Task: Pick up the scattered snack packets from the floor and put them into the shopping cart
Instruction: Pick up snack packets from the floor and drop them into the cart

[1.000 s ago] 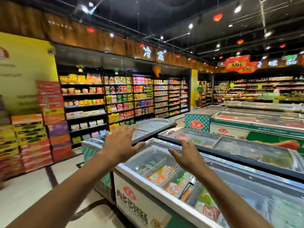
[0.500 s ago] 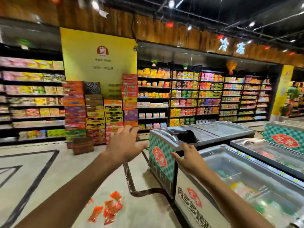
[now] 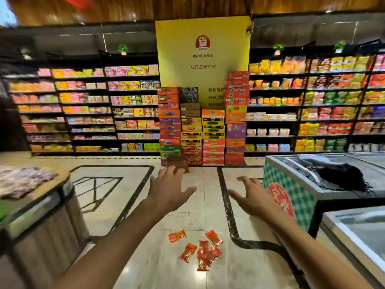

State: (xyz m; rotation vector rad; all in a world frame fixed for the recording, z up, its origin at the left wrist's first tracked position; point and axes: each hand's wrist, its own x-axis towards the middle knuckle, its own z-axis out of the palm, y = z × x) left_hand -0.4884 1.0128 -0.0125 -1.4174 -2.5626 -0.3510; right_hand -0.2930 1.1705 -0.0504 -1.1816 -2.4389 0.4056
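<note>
On the pale tiled floor (image 3: 187, 205) of a supermarket aisle, we see a cluster of orange-red snack packets (image 3: 200, 249) lying low in the view, between two outstretched bare forearms. Our view shows the left hand (image 3: 168, 190) and the right hand (image 3: 250, 197) both spread, fingers splayed, palms down and holding nothing, well above the packets. We see a chest freezer (image 3: 291, 197) at right, a yellow sign (image 3: 203, 59) behind stacked cartons (image 3: 202, 130), and stocked shelves (image 3: 93, 109) beyond.
</note>
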